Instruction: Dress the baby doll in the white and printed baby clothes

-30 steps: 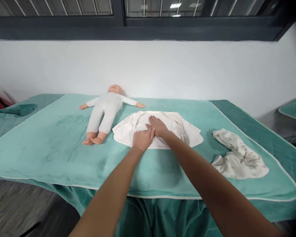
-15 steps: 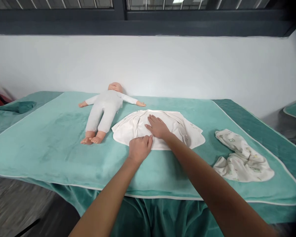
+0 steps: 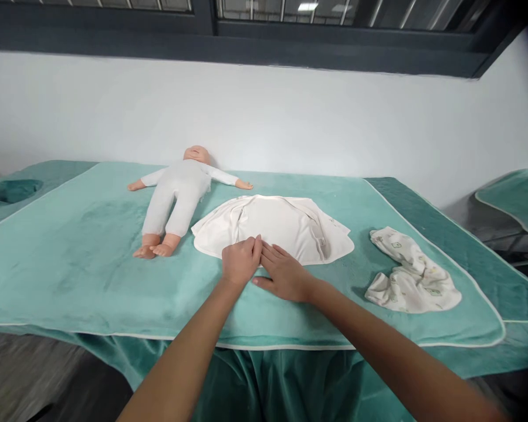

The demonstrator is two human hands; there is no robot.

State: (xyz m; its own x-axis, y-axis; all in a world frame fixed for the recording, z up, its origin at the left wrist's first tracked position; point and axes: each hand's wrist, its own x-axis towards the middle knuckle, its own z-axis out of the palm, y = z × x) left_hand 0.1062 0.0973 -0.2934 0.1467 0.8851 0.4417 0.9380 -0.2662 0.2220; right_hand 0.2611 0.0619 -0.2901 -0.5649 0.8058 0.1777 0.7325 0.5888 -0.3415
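Observation:
A white baby garment (image 3: 277, 220) lies spread on the green mat, its sides fanned out. My left hand (image 3: 241, 261) is closed at the garment's near edge, the fingers curled; it appears to pinch the hem. Beside it, my right hand (image 3: 286, 274) lies flat with fingers stretched, its fingertips touching the near edge of the cloth. A baby doll (image 3: 176, 190) in a white suit lies on its back to the left, arms spread, feet toward me. To the right rests a crumpled white patterned baby garment (image 3: 416, 275).
The green plush mat (image 3: 88, 269) with white piping covers the table, and its cloth hangs down in front. Behind it rises a white wall (image 3: 264, 117) below a dark window frame (image 3: 246, 47). Another green-covered surface (image 3: 517, 199) stands at the far right.
My right hand has slid toward me, from the middle of the white garment to its near edge. My left hand stays closed at the hem. The view has shifted slightly.

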